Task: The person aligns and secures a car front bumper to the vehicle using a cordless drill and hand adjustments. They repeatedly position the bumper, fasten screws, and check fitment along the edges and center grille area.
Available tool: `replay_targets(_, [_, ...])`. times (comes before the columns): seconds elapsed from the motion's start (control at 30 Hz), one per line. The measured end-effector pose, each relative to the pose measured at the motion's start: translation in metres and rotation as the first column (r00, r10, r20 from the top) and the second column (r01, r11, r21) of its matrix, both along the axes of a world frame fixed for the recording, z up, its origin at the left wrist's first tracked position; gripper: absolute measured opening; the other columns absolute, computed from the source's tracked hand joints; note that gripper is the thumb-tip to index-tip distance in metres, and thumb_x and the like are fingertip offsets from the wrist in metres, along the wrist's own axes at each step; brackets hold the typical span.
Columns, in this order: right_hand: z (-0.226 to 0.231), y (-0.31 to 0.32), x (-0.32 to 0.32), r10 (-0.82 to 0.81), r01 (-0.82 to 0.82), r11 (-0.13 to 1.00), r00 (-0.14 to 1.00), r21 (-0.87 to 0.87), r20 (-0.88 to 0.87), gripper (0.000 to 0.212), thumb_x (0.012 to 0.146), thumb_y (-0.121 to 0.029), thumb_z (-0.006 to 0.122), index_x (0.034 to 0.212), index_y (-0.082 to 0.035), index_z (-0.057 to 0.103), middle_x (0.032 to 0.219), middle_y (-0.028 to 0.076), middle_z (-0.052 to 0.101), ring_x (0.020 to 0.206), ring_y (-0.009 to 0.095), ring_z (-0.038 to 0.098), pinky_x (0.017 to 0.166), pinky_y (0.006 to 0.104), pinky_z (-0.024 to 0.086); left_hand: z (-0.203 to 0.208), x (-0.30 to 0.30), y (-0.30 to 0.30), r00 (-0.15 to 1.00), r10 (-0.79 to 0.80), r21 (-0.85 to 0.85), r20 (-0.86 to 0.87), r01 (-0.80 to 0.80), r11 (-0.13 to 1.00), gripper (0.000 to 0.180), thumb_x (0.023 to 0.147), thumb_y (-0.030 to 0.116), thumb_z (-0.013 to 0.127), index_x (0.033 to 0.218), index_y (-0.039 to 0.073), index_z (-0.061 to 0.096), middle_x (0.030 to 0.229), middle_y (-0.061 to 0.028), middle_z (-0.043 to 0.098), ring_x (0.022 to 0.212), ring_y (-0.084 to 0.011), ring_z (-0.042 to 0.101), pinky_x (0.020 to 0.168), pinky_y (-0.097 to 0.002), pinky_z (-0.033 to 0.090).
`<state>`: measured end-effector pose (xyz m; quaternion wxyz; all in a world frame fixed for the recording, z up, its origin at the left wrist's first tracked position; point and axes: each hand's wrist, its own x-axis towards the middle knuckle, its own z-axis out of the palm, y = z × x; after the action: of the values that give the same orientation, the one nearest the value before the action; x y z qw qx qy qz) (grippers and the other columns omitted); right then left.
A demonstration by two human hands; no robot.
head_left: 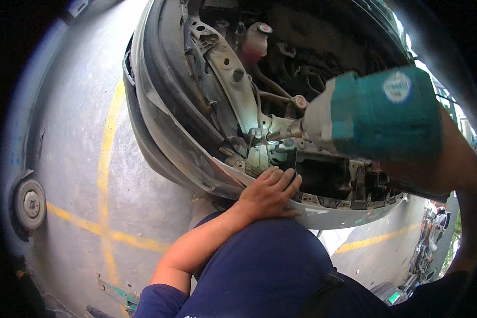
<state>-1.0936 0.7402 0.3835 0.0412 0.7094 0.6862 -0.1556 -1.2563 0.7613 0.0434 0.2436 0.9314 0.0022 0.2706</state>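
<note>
A teal and grey impact wrench [384, 122] is in my right hand [421, 175], which is mostly hidden behind the tool's body. Its socket [287, 131] points left, to a metal fitting [257, 135] at the front corner of the car's engine bay; whether the two touch I cannot tell. Light falls on that spot. My left hand [270, 192] lies flat with fingers stretched over the front edge of the car, just below the fitting. Under the palm runs the pale front bumper [334, 216].
A pale metal rail [230, 74] runs along the engine bay beside a reservoir with pinkish fluid [255, 45]. The dark bumper side [159, 132] curves at left. Yellow lines [106, 159] cross the grey floor. A wheel [31, 204] stands far left; assorted items [434, 233] lie at right.
</note>
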Motion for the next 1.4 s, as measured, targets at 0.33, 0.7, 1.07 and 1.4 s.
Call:
replay_targets(0.33, [0.002,0.010,0.020,-0.141,0.093,0.960,0.975,-0.264,-0.171,0.075,0.077,-0.014,0.088,0.141,-0.005,0.050,0.135,0.016,0.062,0.122,0.032,0.064,0.103,0.0499,0.053,-0.015,-0.003,-0.001,0.998,0.058,-0.032,0.012,-0.057,0.998,0.084,0.081,0.068,0.065,0.133,0.003,0.057,0.130,-0.0164,0.060,0.113,-0.0289,0.059,0.107,-0.0432,0.045])
replay_targets(0.7, [0.001,0.048,0.019,-0.157,0.135,0.891,0.988,-0.434,-0.014,0.067,0.079,-0.015,0.087,0.136,-0.005,0.054,0.127,0.016,0.065,0.114,0.030,0.066,0.099,0.0474,0.055,-0.024,0.002,-0.003,0.990,0.090,0.070,0.109,-0.098,0.993,0.042,0.093,0.024,0.054,0.127,0.002,0.064,0.125,-0.0164,0.064,0.105,-0.0253,0.062,0.102,-0.0368,0.047])
replay_targets(1.07, [0.003,0.076,0.013,-0.181,0.175,0.824,0.983,-0.538,0.042,0.059,0.080,-0.017,0.085,0.132,-0.004,0.059,0.119,0.016,0.068,0.107,0.028,0.069,0.095,0.0449,0.057,-0.024,0.002,-0.002,0.980,0.129,0.092,0.149,-0.144,0.985,0.040,0.091,0.024,0.051,0.121,0.004,0.068,0.118,-0.0135,0.066,0.101,-0.0215,0.061,0.098,-0.0348,0.048])
replay_targets(1.4, [0.009,0.077,0.009,-0.159,0.176,0.809,0.984,-0.560,0.080,0.052,0.082,-0.018,0.084,0.127,-0.003,0.063,0.112,0.016,0.070,0.099,0.026,0.071,0.091,0.0427,0.058,-0.022,0.000,-0.001,0.986,0.124,0.125,0.107,-0.137,0.983,0.040,0.092,0.025,0.051,0.123,0.004,0.066,0.121,-0.0132,0.066,0.104,-0.0218,0.061,0.101,-0.0356,0.045])
